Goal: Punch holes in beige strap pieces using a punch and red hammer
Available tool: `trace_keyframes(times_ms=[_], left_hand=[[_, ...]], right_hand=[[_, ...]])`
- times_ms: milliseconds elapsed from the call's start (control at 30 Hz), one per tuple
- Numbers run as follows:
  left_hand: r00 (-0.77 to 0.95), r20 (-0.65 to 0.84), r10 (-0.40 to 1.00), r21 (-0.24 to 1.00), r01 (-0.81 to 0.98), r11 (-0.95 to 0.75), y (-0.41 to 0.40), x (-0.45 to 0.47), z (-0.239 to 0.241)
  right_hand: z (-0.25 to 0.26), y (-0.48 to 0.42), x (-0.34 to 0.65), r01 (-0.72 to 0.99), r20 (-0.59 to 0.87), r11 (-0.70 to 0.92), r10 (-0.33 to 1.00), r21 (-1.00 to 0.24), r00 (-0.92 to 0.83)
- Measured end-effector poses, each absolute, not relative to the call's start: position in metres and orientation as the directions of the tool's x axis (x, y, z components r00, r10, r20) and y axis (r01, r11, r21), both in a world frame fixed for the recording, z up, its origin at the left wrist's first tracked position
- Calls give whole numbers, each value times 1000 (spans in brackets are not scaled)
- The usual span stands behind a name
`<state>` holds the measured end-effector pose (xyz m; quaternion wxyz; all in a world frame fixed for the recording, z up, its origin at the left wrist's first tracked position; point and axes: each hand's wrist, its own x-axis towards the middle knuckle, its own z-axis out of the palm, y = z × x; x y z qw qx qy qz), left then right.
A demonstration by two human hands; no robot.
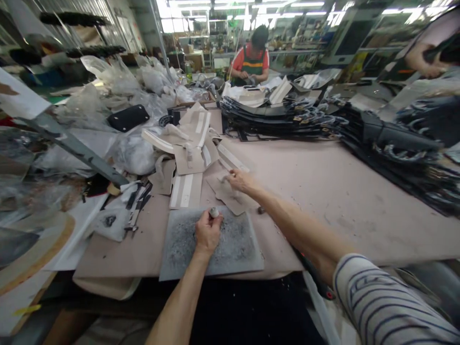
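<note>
Under right hand (241, 182), beige panel (235, 205); left hand (208, 233) grips cylinder (214, 212).

Striped sleeve and bare forearms.
The sleeve (391, 299) on the right arm is whitish with thin dark blue stripes circling it; it is loose, creased, and ends near the elbow. The right hand (240, 181) and left hand (208, 232) wear no gloves. Black clothing (251, 311), dotted with small pale specks, covers the lap; its exact kind is unclear.

grey board (237, 254): rough, matt | table cover (305, 182): smooth, matt | bags (134, 152): glossy translucent plastic
</note>
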<state>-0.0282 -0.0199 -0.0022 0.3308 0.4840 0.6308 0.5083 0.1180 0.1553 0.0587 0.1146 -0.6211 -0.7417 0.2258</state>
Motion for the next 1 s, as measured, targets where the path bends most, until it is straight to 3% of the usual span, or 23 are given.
trace_keyframes(times_ms=[167,333,467,600,733,900,1000], left_hand=[[-322,97,942,955,297,3,-20,-29,-3],[-321,72,944,972,233,5,-18,-29,-7],[-397,69,915,993,115,-25,-19,-30,-7],[-489,66,870,998,18,-66,-23,-32,-4],[-406,52,912,995,-61,-84,-17,-28,5],[-202,37,979,990,-128,-63,5,-7,22],[-47,15,999,992,-124,-20,13,6,25]], right_hand=[[37,128,109,862,-82,141,975,-486,-206],[70,111,129,841,59,190,981,-506,-186],[77,36,150,817,119,213,977,-535,-176],[44,-61,151,757,94,188,982,-626,-166],[19,-107,143,672,117,178,984,-719,-134],[12,-105,143,661,145,216,976,-719,-161],[5,-99,145,621,245,314,949,-718,-197]])
